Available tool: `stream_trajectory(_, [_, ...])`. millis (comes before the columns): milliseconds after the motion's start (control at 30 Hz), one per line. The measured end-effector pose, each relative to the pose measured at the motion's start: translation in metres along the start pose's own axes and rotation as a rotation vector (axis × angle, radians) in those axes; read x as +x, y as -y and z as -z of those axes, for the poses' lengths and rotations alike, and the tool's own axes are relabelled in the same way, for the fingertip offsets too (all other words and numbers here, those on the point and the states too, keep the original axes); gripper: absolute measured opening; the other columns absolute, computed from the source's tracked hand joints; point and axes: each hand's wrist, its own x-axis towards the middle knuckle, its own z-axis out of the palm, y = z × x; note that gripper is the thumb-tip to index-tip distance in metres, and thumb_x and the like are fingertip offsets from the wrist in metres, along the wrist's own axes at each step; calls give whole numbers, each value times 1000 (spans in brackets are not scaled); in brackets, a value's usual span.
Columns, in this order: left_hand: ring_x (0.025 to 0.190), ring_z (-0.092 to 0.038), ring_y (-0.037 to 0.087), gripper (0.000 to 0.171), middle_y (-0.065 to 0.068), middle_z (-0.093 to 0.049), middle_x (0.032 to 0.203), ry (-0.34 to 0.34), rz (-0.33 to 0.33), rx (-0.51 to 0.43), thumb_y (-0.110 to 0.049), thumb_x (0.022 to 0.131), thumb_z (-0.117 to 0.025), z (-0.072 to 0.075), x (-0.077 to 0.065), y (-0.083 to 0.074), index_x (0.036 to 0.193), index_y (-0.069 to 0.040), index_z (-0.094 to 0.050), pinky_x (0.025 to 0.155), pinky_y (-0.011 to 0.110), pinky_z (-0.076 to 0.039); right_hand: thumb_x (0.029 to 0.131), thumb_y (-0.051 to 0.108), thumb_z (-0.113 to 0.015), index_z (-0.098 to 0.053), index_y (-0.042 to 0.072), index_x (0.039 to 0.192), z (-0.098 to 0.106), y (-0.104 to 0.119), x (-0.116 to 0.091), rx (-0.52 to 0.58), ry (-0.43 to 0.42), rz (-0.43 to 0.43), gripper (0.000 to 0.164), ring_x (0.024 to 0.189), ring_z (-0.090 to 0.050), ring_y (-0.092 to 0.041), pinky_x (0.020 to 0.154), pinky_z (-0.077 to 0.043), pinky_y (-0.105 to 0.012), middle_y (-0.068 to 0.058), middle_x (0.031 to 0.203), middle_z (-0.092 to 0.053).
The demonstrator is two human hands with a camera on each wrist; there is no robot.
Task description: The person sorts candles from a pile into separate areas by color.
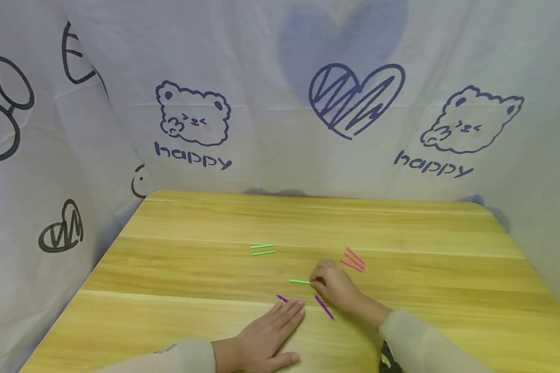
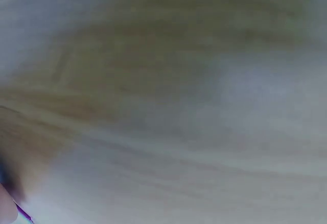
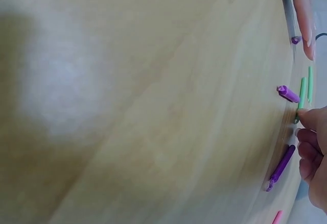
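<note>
My right hand (image 1: 338, 290) pinches one end of a thin green stick (image 1: 298, 281) between thumb and fingertips, low over the table. The right wrist view shows the same green stick (image 3: 302, 94) at the thumb, the other fingers curled in. My left hand (image 1: 273, 331) lies flat, fingers straight, across a purple stick (image 1: 282, 298); one end sticks out past the fingers and the rest is hidden. Between the hands, nearer the right wrist, a second purple stick (image 1: 324, 308) lies slanted. In the left wrist view only a fingertip (image 2: 7, 208) and a purple tip (image 2: 24, 214) show.
Two green sticks (image 1: 263, 250) lie side by side farther back on the left. Three pink sticks (image 1: 353, 259) lie slanted behind my right hand. The wooden table (image 1: 168, 269) ends at a white cloth (image 1: 280, 171) with drawn bears and hearts.
</note>
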Motion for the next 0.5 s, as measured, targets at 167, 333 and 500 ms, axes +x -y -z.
stream_trajectory(167, [142, -20, 29, 72, 19, -21, 153, 11, 5, -11, -51, 98, -27, -1, -1, 1, 144, 4, -23, 111, 39, -27, 76, 3, -71, -69, 7, 78, -2, 1, 4, -9, 0, 15, 5, 76, -56, -14, 71, -51, -25, -1, 77, -63])
stream_trajectory(333, [142, -18, 30, 72, 20, -18, 153, 44, 8, -64, -51, 98, -24, -1, 0, 2, 145, 4, -21, 112, 42, -26, 79, 2, -68, -69, 5, 78, -2, 1, 9, 1, 29, 30, 4, 76, -57, -15, 71, -51, -25, -2, 78, -64])
stream_trajectory(500, [143, -16, 30, 72, 20, -17, 154, 57, 9, -106, -50, 99, -23, 0, 0, 1, 145, 5, -20, 112, 42, -26, 80, 2, -67, -69, 5, 79, -2, 2, 13, 22, 65, 24, 4, 75, -57, -15, 69, -50, -23, -2, 77, -63])
